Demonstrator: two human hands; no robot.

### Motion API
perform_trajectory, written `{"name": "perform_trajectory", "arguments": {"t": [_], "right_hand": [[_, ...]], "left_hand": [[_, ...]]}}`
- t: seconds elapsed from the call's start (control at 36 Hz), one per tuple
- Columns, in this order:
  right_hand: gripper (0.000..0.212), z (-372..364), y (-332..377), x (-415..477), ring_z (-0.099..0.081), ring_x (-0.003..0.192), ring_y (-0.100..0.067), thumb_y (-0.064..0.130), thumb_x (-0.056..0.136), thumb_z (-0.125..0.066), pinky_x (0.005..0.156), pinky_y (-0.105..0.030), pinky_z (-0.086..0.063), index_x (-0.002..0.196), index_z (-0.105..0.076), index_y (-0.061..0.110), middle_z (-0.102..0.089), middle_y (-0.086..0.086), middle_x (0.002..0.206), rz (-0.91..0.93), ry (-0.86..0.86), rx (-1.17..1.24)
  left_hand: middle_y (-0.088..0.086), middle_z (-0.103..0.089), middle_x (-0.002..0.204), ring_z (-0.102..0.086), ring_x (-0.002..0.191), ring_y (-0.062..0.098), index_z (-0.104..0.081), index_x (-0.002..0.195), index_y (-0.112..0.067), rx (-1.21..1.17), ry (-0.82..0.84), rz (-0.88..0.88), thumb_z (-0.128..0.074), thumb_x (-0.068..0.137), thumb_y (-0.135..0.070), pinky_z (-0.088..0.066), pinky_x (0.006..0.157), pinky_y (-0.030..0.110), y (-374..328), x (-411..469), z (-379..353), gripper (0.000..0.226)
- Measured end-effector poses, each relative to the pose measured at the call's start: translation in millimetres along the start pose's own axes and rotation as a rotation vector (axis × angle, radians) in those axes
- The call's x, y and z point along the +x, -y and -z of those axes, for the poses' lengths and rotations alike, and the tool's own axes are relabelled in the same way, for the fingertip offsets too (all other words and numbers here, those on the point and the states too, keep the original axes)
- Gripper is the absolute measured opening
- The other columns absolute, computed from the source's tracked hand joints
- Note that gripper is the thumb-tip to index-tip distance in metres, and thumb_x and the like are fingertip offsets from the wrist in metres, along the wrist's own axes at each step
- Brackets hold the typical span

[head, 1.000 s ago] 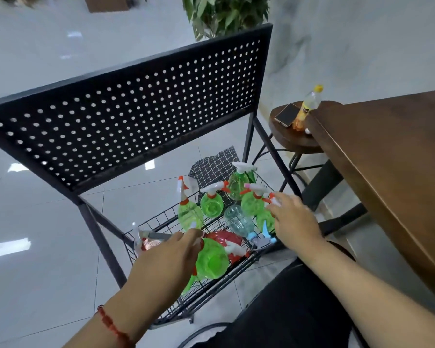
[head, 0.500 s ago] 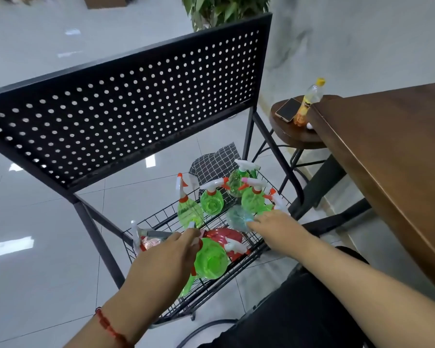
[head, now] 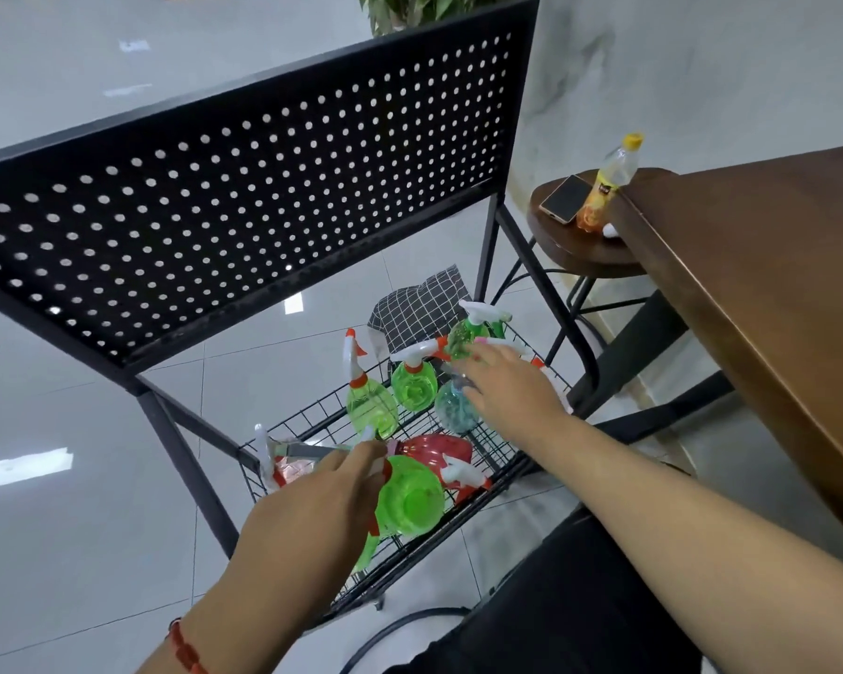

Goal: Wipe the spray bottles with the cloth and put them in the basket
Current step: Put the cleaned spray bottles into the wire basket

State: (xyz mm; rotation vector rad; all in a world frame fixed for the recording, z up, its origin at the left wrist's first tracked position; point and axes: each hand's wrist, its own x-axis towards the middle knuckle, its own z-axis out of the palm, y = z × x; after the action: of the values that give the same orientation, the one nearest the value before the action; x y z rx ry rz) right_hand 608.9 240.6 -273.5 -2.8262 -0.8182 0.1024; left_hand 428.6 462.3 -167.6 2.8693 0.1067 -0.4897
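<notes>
Holding: your left hand (head: 322, 508) has its fingers (head: 361, 454) curled at the neck of a green spray bottle (head: 410, 496), gripping it just under the trigger head.
Held bottle: it tilts over the near part of the wire basket (head: 307, 420), and its round body shows just right of your knuckles.
Right hand: your right hand (head: 512, 386) is palm down over the far right part of the basket, its fingers stretched out and slightly spread, with nothing in their grip.
Under the palm: a teal bottle (head: 451, 413) sits just left of and below your right hand. You cannot tell whether the hand touches it.
Right fingertips: they (head: 473, 355) end just beside the far green bottle (head: 463, 333), the one with a white head at the basket's far corner.
Standing bottles: two more green ones stand upright in the basket between your hands, a tall green bottle (head: 368, 406) and a round green bottle (head: 413, 386), both with red and white heads.
Lying bottles: a red bottle (head: 439, 447) lies on its side just behind the held one, and a pink bottle (head: 288, 471) lies at the basket's left end, partly behind your left hand.
Cloth: the checked cloth (head: 419, 308) hangs over the basket's far edge, well apart from your left hand and just beyond your right fingertips.
Around: a black perforated panel (head: 264, 197) stands above the basket. On your right a wooden table (head: 775, 294) sits beside a round stool (head: 575, 245) that carries a phone (head: 563, 199) and a drink bottle (head: 604, 192).
</notes>
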Motion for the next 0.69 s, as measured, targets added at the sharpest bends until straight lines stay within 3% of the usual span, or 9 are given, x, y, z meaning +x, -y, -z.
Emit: {"name": "perform_trajectory", "arguments": {"t": [0.03,0.08,0.17,0.22,0.33,0.47,0.61,0.69], "right_hand": [[0.036,-3,6,-2,-0.054,0.136,-0.027,0.019,0.1,-0.062,0.108,-0.05,-0.051,0.135,-0.067,0.024,-0.061,-0.002,0.144,0.075,-0.032,-0.028],[0.032,-14,20,-10,-0.059,0.124,-0.021,0.013,0.096,-0.063,0.106,-0.042,-0.051,0.126,-0.071,0.021,-0.066,0.001,0.13,0.186,0.046,0.013],[0.026,-32,40,-19,-0.067,0.101,-0.021,0.023,0.093,-0.059,0.088,-0.036,-0.057,0.117,-0.069,0.027,-0.07,0.004,0.11,0.057,0.48,0.168],[0.03,-44,43,-20,-0.069,0.093,-0.023,0.031,0.086,-0.061,0.081,-0.035,-0.059,0.115,-0.067,0.029,-0.072,0.003,0.102,-0.014,0.598,0.234],[0.026,-56,41,-23,-0.065,0.09,-0.021,0.027,0.087,-0.068,0.071,-0.028,-0.046,0.113,-0.069,0.027,-0.069,0.002,0.104,-0.075,0.558,0.274],[0.009,-47,43,-21,-0.063,0.082,-0.017,0.028,0.088,-0.071,0.062,-0.028,-0.042,0.091,-0.063,0.031,-0.064,0.007,0.089,-0.094,0.42,0.431],[0.038,-36,64,-8,-0.066,0.09,-0.017,0.035,0.088,-0.075,0.079,-0.038,-0.058,0.124,-0.07,0.028,-0.069,0.006,0.103,-0.108,0.32,0.5],[0.045,-42,80,-4,-0.065,0.098,-0.011,0.042,0.09,-0.077,0.077,-0.026,-0.05,0.132,-0.067,0.029,-0.07,0.009,0.114,-0.118,0.38,0.569]], "left_hand": [[-0.024,-0.057,0.133,-0.067,0.102,0.009,-0.029,0.144,-0.051,0.002,0.007,0.005,-0.017,0.112,-0.057,-0.057,0.078,0.034,1,-2,0,0.036],[-0.023,-0.056,0.134,-0.068,0.101,0.01,-0.029,0.143,-0.05,0.01,0.023,0.008,-0.017,0.112,-0.057,-0.058,0.081,0.035,1,-4,-1,0.034],[-0.022,-0.057,0.133,-0.068,0.103,0.011,-0.03,0.14,-0.05,0.018,0.037,0.014,-0.017,0.112,-0.058,-0.059,0.082,0.036,2,-6,-3,0.032],[-0.021,-0.057,0.132,-0.067,0.106,0.01,-0.029,0.14,-0.05,0.014,0.048,0.025,-0.018,0.113,-0.058,-0.057,0.081,0.034,4,-7,-5,0.031],[-0.019,-0.055,0.119,-0.066,0.096,0.01,-0.029,0.136,-0.051,0.027,0.058,0.02,-0.015,0.111,-0.06,-0.057,0.08,0.035,9,-13,-8,0.029],[-0.017,-0.054,0.124,-0.065,0.096,0.011,-0.027,0.138,-0.05,0.063,0.089,0.012,-0.013,0.112,-0.059,-0.054,0.075,0.033,9,-18,-11,0.03],[-0.013,-0.054,0.118,-0.062,0.093,0.013,-0.028,0.137,-0.047,0.078,0.092,-0.009,-0.015,0.113,-0.056,-0.05,0.072,0.034,0,-18,-15,0.029],[-0.012,-0.054,0.116,-0.064,0.098,0.014,-0.029,0.136,-0.047,0.085,0.084,-0.021,-0.016,0.113,-0.057,-0.047,0.071,0.035,-3,-20,-15,0.028]]}}
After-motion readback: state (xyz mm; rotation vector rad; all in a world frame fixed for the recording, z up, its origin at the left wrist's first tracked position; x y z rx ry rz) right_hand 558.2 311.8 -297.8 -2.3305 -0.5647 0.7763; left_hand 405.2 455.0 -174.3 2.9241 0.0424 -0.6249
